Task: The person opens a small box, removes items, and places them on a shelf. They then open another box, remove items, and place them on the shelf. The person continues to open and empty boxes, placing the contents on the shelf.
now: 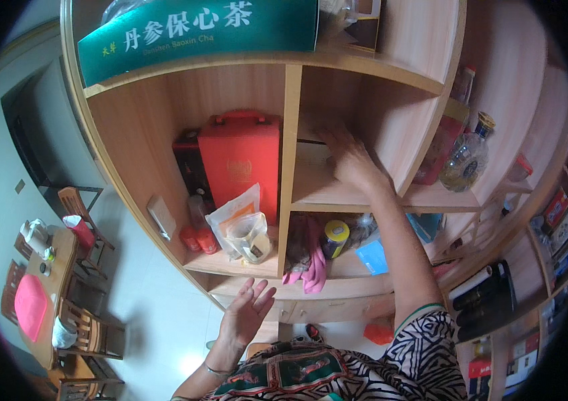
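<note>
My right hand [351, 158] reaches into an upper compartment [389, 120] of a light wooden shelf unit. Its fingers are blurred and in shade, so whether they hold anything is unclear. Just left of them is a pale, flat area with a dark edge [312, 142]. My left hand [243, 316] is raised in front of the shelves, palm up, fingers apart and holding nothing. Behind it, in the left compartment, stand a red gift box with a handle [238, 160], a clear plastic pouch [248, 238] and small red containers [207, 240].
Above sits a green box [198, 40] bearing writing. A glass decanter [466, 153] stands on the right shelf. Below my right arm are a yellow-lidded can [335, 238], pink cloth [316, 268] and a blue packet [372, 257]. A dining table [63, 245] with chairs stands left.
</note>
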{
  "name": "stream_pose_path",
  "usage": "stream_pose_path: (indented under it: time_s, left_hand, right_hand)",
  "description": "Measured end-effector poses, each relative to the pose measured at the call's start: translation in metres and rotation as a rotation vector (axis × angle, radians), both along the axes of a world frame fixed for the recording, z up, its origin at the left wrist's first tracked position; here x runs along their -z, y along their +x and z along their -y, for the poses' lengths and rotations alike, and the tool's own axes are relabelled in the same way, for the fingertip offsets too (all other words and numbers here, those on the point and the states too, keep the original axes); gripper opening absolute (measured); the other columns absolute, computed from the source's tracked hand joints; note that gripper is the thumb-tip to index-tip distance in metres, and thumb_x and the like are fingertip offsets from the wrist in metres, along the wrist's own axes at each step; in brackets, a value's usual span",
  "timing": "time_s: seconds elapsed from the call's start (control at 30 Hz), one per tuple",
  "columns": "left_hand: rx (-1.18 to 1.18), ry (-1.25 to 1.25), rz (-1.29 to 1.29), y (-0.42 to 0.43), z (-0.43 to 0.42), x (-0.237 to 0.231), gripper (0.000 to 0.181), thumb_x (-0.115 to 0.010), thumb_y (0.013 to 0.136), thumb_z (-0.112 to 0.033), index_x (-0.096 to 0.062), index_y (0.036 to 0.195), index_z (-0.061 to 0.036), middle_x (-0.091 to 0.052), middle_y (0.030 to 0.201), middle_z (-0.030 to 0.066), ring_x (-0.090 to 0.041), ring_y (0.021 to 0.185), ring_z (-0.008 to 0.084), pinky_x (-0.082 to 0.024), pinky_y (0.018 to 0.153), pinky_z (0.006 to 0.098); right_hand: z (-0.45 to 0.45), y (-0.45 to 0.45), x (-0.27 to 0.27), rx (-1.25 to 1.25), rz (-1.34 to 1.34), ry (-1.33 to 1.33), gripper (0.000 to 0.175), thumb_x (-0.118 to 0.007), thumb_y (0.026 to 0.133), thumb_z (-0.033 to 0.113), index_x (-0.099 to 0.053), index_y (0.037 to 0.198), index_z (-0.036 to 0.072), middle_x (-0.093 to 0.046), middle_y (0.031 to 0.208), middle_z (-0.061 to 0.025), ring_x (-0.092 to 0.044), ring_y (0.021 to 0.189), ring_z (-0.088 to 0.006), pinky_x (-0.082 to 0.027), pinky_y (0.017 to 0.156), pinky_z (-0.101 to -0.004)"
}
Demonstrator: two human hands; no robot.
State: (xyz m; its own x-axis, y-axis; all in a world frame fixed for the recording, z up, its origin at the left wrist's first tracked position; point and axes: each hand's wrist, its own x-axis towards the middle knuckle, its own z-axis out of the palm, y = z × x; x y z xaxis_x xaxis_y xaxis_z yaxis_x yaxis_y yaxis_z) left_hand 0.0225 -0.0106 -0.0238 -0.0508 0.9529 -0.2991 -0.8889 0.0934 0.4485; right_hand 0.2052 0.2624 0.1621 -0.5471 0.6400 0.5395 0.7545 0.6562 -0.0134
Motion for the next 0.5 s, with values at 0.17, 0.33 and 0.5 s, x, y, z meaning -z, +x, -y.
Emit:
stream_pose_path:
  time_s: [0.17, 0.33, 0.5]
  left_hand:
    - [0.038, -0.024, 0.017, 0.004, -0.003, 0.006, 0.044, -0.061, 0.091, -0.021, -0.046, 0.131, -0.0119, -0.052, 0.132, 0.0135, -0.048, 0.125, 0.0338, -0.037, 0.108, 0.0434]
    - [0.031, -0.025, 0.021, 0.005, -0.002, 0.01, 0.04, -0.063, 0.089, -0.022, -0.054, 0.126, -0.0116, -0.053, 0.132, 0.0146, -0.048, 0.125, 0.0341, -0.036, 0.107, 0.043]
    - [0.026, -0.018, 0.058, -0.001, 0.004, 0.018, 0.043, -0.059, 0.093, -0.022, -0.045, 0.132, -0.0106, -0.052, 0.132, 0.0145, -0.047, 0.125, 0.0342, -0.037, 0.107, 0.0444]
  right_hand:
    - [-0.011, 0.005, 0.003, -0.036, -0.025, -0.015, 0.072, -0.06, 0.07, -0.005, -0.045, 0.137, 0.016, -0.044, 0.139, -0.0139, -0.04, 0.131, -0.0347, -0.038, 0.105, -0.0452]
    - [-0.011, 0.001, 0.008, -0.003, 0.003, 0.165, 0.07, -0.055, 0.068, -0.004, -0.047, 0.135, 0.013, -0.047, 0.137, -0.0145, -0.04, 0.13, -0.0348, -0.033, 0.107, -0.0481]
    - [0.01, -0.006, 0.005, -0.016, -0.065, 0.125, 0.073, -0.058, 0.065, -0.001, -0.043, 0.137, 0.008, -0.042, 0.138, -0.0173, -0.037, 0.129, -0.0385, -0.033, 0.105, -0.0502]
